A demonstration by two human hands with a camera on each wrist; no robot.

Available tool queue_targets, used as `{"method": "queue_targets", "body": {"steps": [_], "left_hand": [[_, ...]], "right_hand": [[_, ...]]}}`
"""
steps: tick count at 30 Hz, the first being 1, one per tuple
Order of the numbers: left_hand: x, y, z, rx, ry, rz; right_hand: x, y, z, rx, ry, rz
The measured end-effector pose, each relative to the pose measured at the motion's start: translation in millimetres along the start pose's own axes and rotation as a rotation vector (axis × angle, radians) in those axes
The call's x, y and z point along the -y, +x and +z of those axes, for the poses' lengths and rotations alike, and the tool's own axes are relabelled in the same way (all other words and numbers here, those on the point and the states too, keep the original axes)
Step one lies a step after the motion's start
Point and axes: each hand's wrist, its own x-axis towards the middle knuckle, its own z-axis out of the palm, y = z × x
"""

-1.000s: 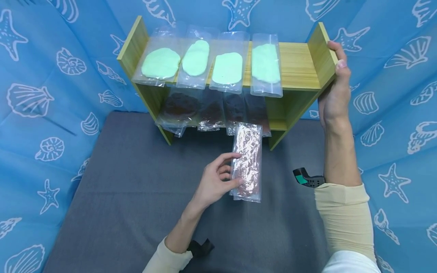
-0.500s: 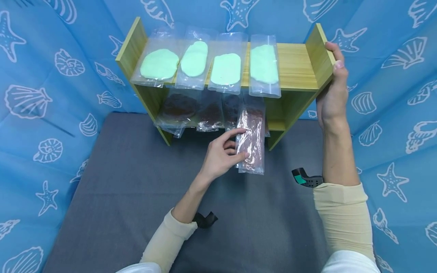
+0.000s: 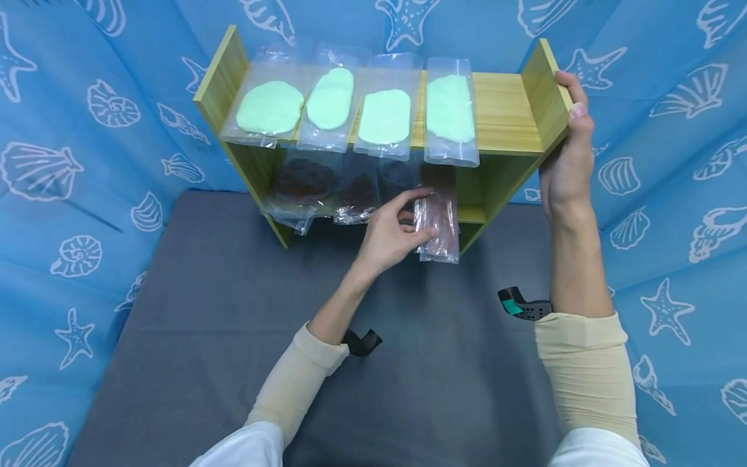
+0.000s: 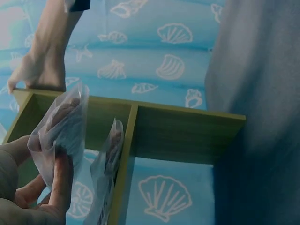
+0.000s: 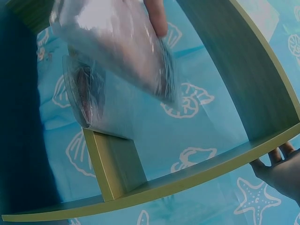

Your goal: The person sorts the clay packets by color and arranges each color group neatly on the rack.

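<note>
My left hand (image 3: 390,235) pinches a clear plastic bag (image 3: 442,227) of flat reddish-brown filling between thumb and fingers. The bag is at the front of the lower shelf, near its right part; its far end overlaps the dark bags behind. In the left wrist view, the pinched bag (image 4: 65,129) is tilted above a shelf board where another bag (image 4: 111,157) lies. Further right, my right hand (image 3: 570,162) grips the right side panel of the wooden shelf (image 3: 504,110), thumb on its front edge. The right wrist view shows the held bag (image 5: 117,44) close up.
Four-sided blue shell-print curtain (image 3: 659,214) surrounds the grey tabletop (image 3: 233,337). Several bags with pale green slabs (image 3: 385,117) lie along the upper shelf, overhanging its front. Several dark-filled bags (image 3: 306,181) sit below, left of the held one.
My left hand has carried the bag away from me and slightly right, from over the tabletop to the lower shelf's front. The right hand keeps its grip on the side panel.
</note>
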Motion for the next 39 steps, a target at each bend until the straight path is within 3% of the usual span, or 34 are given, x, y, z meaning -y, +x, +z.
{"method": "queue_targets", "body": {"steps": [9, 14, 24, 39], "left_hand": [[-3.9, 32.0, 10.2, 0.017, 0.148, 0.006], [-3.1, 42.9, 16.9, 0.052, 0.189, 0.020], [-4.5, 58.5, 29.3, 0.111, 0.288, -0.026], [1.8, 68.7, 46.3, 0.102, 0.341, -0.034]], "right_hand": [[1.0, 1.7, -1.0, 0.008, -0.010, -0.021], [0.8, 0.6, -2.4, 0.003, -0.014, -0.010], [0.6, 0.4, -1.1, -0.003, -0.005, -0.009], [-0.2, 0.5, 0.5, -0.001, -0.025, -0.016]]}}
